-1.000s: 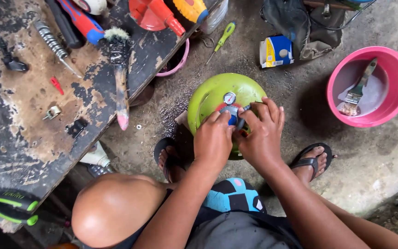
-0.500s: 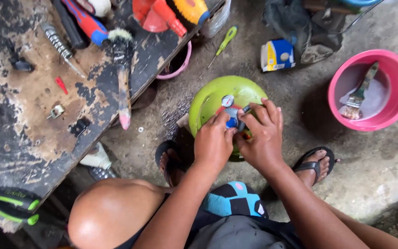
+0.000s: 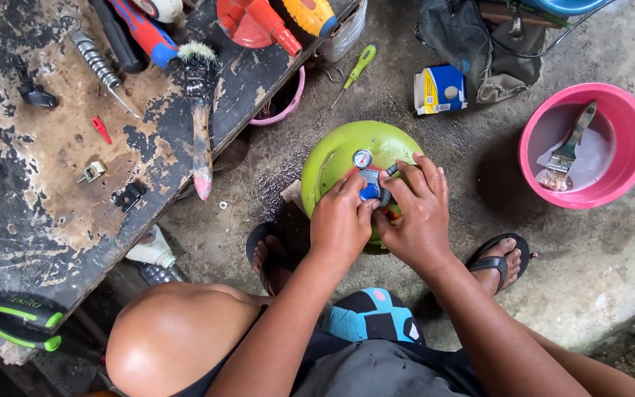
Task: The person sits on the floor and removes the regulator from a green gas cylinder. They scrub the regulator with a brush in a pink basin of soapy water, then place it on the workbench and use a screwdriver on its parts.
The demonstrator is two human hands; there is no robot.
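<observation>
A small green gas cylinder [image 3: 336, 154] stands on the concrete floor between my feet. On its top sits a regulator [image 3: 369, 187] with a blue knob and a small round gauge [image 3: 362, 158]. My left hand [image 3: 339, 220] grips the regulator from the near left side. My right hand [image 3: 420, 213] clasps it from the right, fingers curled over the top. Both hands hide most of the regulator body.
A worn black workbench [image 3: 53, 184] at left carries a paintbrush [image 3: 201, 117], a spring, screwdrivers and small parts. A pink basin [image 3: 630, 158] with a brush in it stands at right. A blue-and-yellow box [image 3: 439, 88], a green screwdriver [image 3: 358, 70] and a dark bag lie beyond the cylinder.
Both hands stay on the regulator with only slight finger shifts. The view has drifted a little.
</observation>
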